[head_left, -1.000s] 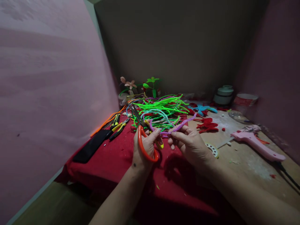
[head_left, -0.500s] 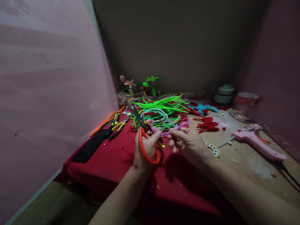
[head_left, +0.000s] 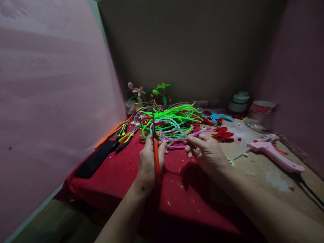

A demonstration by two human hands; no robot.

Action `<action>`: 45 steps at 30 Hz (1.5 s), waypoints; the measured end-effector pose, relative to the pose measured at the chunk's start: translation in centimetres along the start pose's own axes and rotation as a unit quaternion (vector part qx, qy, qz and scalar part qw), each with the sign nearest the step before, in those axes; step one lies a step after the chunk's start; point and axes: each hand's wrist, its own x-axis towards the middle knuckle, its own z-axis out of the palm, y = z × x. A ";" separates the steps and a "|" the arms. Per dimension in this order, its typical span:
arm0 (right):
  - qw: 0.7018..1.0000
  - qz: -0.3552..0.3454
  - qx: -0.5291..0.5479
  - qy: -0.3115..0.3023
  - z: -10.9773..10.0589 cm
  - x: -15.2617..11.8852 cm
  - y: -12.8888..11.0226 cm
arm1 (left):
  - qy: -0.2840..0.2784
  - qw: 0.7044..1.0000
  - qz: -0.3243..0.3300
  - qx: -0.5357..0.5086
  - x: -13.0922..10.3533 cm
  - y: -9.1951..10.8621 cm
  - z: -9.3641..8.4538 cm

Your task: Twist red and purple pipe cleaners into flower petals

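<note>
My left hand [head_left: 149,158] is closed around scissors [head_left: 157,162] with orange handles, their dark blades pointing up and away. Between the two hands stretches a purple pipe cleaner [head_left: 174,138], bent so that one length lies below the other. My right hand [head_left: 206,150] pinches it between thumb and fingertips, and its free end sticks out to the right. A small yellow piece [head_left: 158,135] shows beside the scissor blades; what holds it is hidden. Just beyond the hands lies a heap of green pipe cleaners [head_left: 174,113], with pale blue ones [head_left: 172,121] looped over it.
Black-and-yellow pliers [head_left: 126,140] and a black phone-like slab [head_left: 96,158] rest on the red cloth [head_left: 113,185] at left. A pink glue gun [head_left: 275,155] with a cord lies at right, near red fuzzy pieces [head_left: 222,134]. Pipe-cleaner flowers [head_left: 163,86] stand at the back.
My left hand has turned, so the scissors now show edge-on with blades upright. The purple pipe cleaner's free end reaches farther right, and its lower length shows between the hands.
</note>
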 end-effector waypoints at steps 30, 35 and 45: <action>0.998 0.012 0.019 -0.065 0.4 -0.4 -0.6 | -0.141 0.819 0.255 0.495 -2.5 -1.6 -2.2; 0.998 0.007 0.003 -0.070 0.3 -0.4 -0.5 | -0.129 0.812 0.255 0.510 -2.5 -1.3 -2.1; 0.997 0.010 -0.002 -0.070 0.1 -0.3 -0.3 | -0.113 0.785 0.269 0.546 -2.5 -0.8 -2.2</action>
